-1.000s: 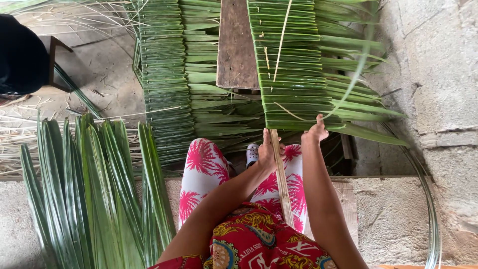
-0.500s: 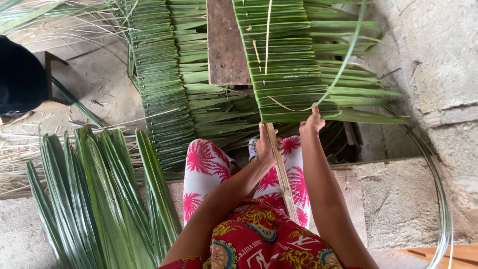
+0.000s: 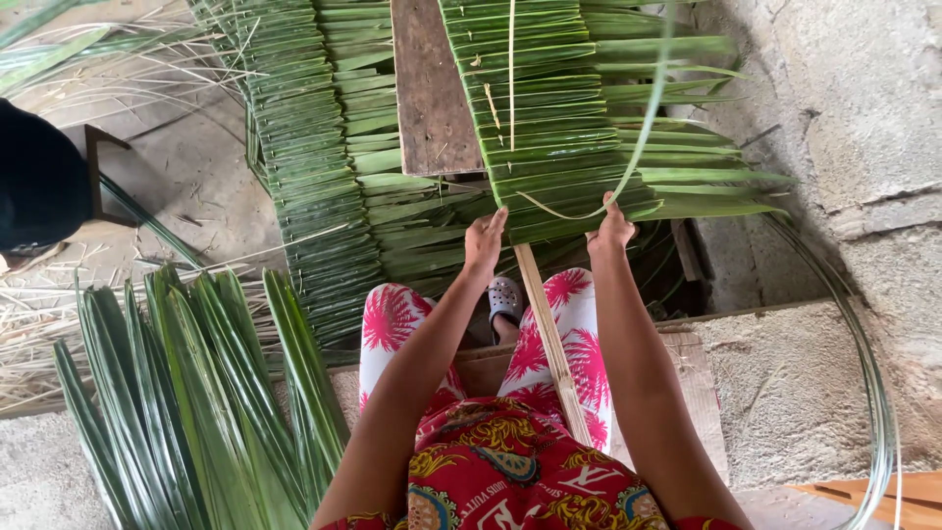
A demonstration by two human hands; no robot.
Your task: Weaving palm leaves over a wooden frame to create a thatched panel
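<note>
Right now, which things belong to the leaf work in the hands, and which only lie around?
In use:
- left hand and right hand at the edge of the folded palm-leaf panel
- thin strip
- wooden stick
- plank

Lying about:
- loose palm leaves
- finished leaf panel
- dry stalks
</note>
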